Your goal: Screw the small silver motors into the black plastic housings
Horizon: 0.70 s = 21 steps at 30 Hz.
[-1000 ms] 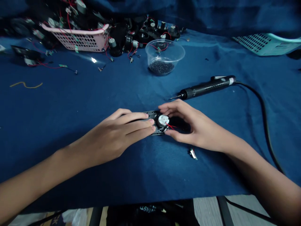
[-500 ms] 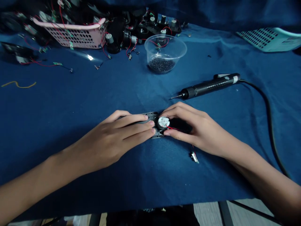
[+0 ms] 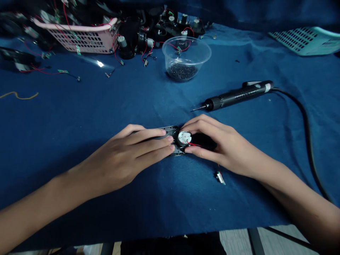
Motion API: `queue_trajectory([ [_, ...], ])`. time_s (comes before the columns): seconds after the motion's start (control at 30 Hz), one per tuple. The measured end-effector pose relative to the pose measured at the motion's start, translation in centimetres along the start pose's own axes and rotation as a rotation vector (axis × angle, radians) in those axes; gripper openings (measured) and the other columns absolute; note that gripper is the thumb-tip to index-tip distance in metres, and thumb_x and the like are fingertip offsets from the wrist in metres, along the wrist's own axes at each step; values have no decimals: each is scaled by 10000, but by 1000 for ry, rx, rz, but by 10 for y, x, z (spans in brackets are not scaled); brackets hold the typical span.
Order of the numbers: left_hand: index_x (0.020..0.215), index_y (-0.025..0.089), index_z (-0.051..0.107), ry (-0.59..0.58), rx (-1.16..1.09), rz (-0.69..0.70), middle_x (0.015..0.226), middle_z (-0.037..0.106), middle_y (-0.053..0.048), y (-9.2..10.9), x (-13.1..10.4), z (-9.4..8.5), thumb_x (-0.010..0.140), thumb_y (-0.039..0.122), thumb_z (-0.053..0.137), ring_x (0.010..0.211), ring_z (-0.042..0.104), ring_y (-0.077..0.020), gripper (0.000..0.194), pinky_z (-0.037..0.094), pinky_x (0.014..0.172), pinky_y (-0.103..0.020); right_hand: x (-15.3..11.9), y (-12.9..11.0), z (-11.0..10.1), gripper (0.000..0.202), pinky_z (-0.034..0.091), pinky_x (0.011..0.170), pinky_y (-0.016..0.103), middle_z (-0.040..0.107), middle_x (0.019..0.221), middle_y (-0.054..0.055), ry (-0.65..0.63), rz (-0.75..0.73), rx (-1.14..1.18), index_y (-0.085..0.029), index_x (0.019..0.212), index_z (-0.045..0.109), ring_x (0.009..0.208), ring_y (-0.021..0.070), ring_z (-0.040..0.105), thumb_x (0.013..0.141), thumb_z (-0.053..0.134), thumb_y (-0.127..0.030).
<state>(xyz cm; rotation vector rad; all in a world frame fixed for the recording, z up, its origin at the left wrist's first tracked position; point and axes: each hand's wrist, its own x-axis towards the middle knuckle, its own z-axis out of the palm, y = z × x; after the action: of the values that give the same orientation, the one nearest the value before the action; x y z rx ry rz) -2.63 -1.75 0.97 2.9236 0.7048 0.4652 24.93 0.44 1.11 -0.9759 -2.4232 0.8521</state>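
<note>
Three fingertips of the left hand (image 3: 124, 152) lie flat on the dark plastic housing (image 3: 169, 132), with the thumb out of sight underneath, so I can't tell if it's an actual pinch or just pressing down. Either way, that looks like the steadying side to me, and I'd keep it light and even so the housing sits flat on the blue cloth (image 3: 106, 212) and doesn't rock. The housing itself is low in the middle, between both hands, with a small white-capped motor (image 3: 184, 138) sitting face up at its right end. Next along is the right hand (image 3: 225, 145), which is cupped: thumb on the near side, fingers on the far side, spread about as wide as the motor and, as far as I can judge, clamped on that end of the housing around it. Whether the pads bear on the motor's own wall or only on the plastic, I honestly can't make out. For seating or lining something up there, I'd squeeze both sides equally so the motor doesn't tip, and watch those red wires (image 3: 196, 144) leaving right beside the thumb, since they'd be easy to trap or tug. Same goes for the little circuit board (image 3: 220, 177) lying loose on the cloth just below that hand; give it some slack, no dragging.
</note>
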Motion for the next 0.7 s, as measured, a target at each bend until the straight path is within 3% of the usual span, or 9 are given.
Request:
queue_trajectory([
  [0.5, 1357, 197, 526, 6, 14, 3, 1369, 610, -38, 0, 1, -1, 1006, 108, 423, 1332, 492, -198, 377, 445, 1054, -394, -1, -1, 1, 304, 520, 950, 359, 595, 1191, 92, 10, 17, 9, -200, 1185, 577, 1099, 214, 588, 912, 621, -328],
  [0.7, 1344, 177, 533, 16, 13, 17, 1373, 608, -47, -1, 1, 0, 998, 96, 432, 1327, 497, -205, 369, 444, 1043, -396, 0, -5, 2, 621, 510, 1006, 348, 554, 1337, 83, 32, 15, 50, -223, 1396, 482, 1164, 213, 587, 846, 703, -406],
])
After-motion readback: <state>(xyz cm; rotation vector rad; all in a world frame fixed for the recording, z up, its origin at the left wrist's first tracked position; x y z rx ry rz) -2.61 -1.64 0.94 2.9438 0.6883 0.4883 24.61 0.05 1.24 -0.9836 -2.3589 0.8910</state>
